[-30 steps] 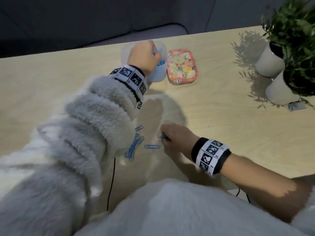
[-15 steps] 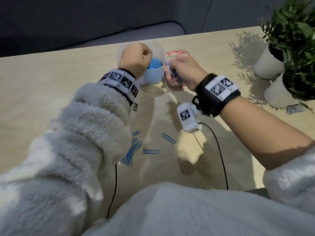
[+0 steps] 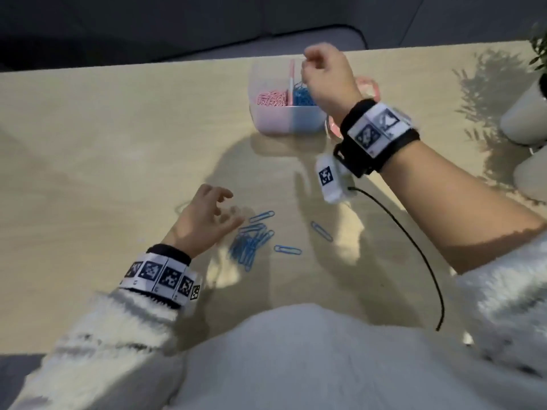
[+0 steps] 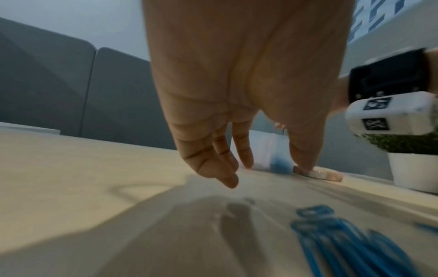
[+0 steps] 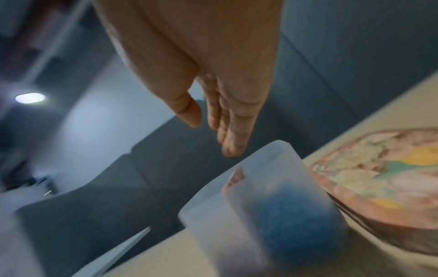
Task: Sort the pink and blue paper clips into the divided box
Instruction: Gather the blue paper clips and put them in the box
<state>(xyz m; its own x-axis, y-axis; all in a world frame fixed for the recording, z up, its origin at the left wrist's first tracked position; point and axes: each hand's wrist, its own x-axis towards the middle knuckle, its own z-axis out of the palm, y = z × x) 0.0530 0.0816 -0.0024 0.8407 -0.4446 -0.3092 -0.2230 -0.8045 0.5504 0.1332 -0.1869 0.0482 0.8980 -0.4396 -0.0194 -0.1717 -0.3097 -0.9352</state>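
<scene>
A translucent divided box [image 3: 284,121] stands at the table's far side, with pink clips [image 3: 270,99] in its left half and blue clips [image 3: 302,97] in its right half. My right hand [image 3: 310,59] hovers over the blue half with relaxed fingers. In the right wrist view, that right hand [image 5: 211,136] holds nothing above the box [image 5: 260,187]. My left hand [image 3: 228,208] is spread open just above the table, left of a pile of blue clips [image 3: 251,244]. The left wrist view shows the pile [image 4: 343,243] blurred, below the empty left hand [image 4: 267,174].
Three loose blue clips lie near the pile: one [image 3: 262,216], another [image 3: 321,230] and a third [image 3: 287,250]. A floral tin [image 3: 367,87] sits right of the box, behind my right wrist. White plant pots [image 3: 524,119] stand far right. A black cable [image 3: 414,247] trails from the right wrist.
My left hand came back from the box to the clip pile. My right hand moved from beside the tin to above the blue compartment, and it holds nothing now.
</scene>
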